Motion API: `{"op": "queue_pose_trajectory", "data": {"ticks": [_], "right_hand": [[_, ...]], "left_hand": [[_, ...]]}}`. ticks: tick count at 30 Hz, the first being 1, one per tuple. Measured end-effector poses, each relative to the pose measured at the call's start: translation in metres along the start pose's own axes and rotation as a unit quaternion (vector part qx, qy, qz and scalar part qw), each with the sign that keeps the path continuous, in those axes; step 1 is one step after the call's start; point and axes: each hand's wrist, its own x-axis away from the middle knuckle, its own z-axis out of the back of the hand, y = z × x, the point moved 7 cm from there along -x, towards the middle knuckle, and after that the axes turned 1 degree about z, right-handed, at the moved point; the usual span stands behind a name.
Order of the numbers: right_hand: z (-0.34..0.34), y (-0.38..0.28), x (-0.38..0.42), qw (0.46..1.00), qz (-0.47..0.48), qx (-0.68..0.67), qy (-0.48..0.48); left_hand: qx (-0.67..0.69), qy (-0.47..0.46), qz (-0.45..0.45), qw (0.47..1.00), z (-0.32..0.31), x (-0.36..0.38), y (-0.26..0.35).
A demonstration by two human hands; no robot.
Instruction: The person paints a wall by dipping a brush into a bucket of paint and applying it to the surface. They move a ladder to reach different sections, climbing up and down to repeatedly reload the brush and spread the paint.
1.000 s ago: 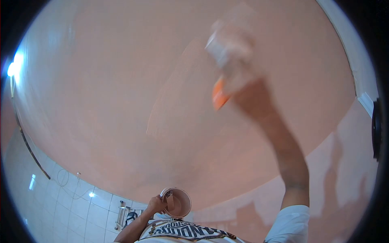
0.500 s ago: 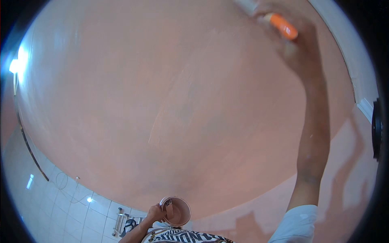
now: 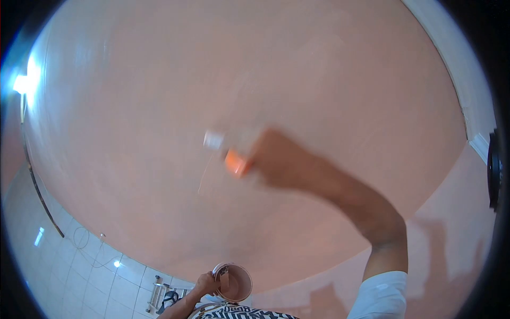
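Observation:
My right hand is closed around an orange-handled tool with a pale silvery head, blurred by motion, in front of the middle of a pink wall. The tool's exact kind is lost in the blur. Low in the view, close to my body, my left hand grips the rim of a small bucket. Pinkish paint-like matter coats the inside of the bucket, and a flat pinkish piece leans within it near my fingers.
White floor tiles lie at lower left, with a metal ladder-like frame and a thin cable. A bright lamp tops a pole at far left. White trim and a black object are at right.
My right hand has swung down and left with the orange-handled tool, from the upper right to mid-wall, and the elbow is now bent. My left hand and the bucket have barely moved.

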Motion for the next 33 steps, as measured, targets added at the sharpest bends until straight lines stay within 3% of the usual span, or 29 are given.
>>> {"op": "queue_pose_trajectory", "data": {"ticks": [1,3,5,7,9,11,13,14,15,17,20,21,24,26,27,29,31,33], "right_hand": [[0.055,0.006,0.005,0.983,0.067,-0.035,0.165],[0.146,0.05,0.005,0.955,0.043,-0.072,0.283],[0.217,0.046,0.007,0.925,-0.037,0.183,0.332],[0.24,0.036,0.0,0.883,-0.053,0.323,0.337],[0.239,0.041,-0.008,0.815,0.078,0.454,0.35],[0.179,0.105,-0.017,0.844,-0.019,0.457,0.281],[0.078,0.052,-0.03,0.888,0.017,0.401,0.225],[0.039,0.008,-0.027,0.861,0.104,0.446,0.219],[0.014,-0.028,-0.024,0.884,0.137,0.41,0.179],[-0.026,-0.052,-0.025,0.961,0.176,0.192,0.094],[0.025,-0.022,-0.038,0.994,0.092,0.013,0.052],[0.065,-0.006,-0.041,0.991,0.082,-0.05,0.089],[0.182,0.051,-0.044,0.948,0.055,0.086,0.301],[0.252,0.041,-0.039,0.914,-0.019,0.235,0.331],[0.266,0.032,-0.04,0.871,-0.006,0.353,0.342],[0.279,0.053,-0.058,0.868,-0.083,0.383,0.304],[0.262,0.061,-0.066,0.883,-0.056,0.379,0.271],[0.172,0.067,-0.073,0.907,0.078,0.337,0.238]], "left_hand": [[0.004,-0.005,0.0,1.0,-0.002,-0.002,-0.003],[0.007,-0.004,-0.005,1.0,-0.001,0.003,0.003],[-0.002,0.004,-0.012,1.0,0.011,0.019,0.021],[0.018,0.005,-0.006,1.0,0.009,0.014,0.019],[0.02,-0.007,-0.004,1.0,0.005,0.012,0.013],[0.008,-0.026,-0.01,1.0,0.002,0.005,0.008],[-0.001,0.0,-0.009,1.0,0.008,0.012,0.015],[-0.006,0.012,-0.008,1.0,0.01,0.016,0.018],[-0.01,0.002,-0.01,1.0,0.007,0.015,0.017],[-0.025,-0.017,-0.015,0.999,0.003,0.006,0.01],[-0.027,-0.009,-0.019,0.999,-0.004,-0.007,-0.005],[-0.019,-0.004,-0.014,1.0,-0.002,-0.002,0.0],[-0.009,0.005,-0.005,1.0,0.009,0.016,0.016],[-0.021,0.001,-0.005,1.0,0.007,0.013,0.013],[-0.012,0.002,-0.008,1.0,0.006,0.011,0.013],[0.005,0.0,-0.012,1.0,0.003,0.01,0.009],[0.001,-0.007,-0.012,1.0,-0.001,0.004,0.003],[-0.014,-0.003,-0.02,1.0,0.0,0.004,0.006]]}}
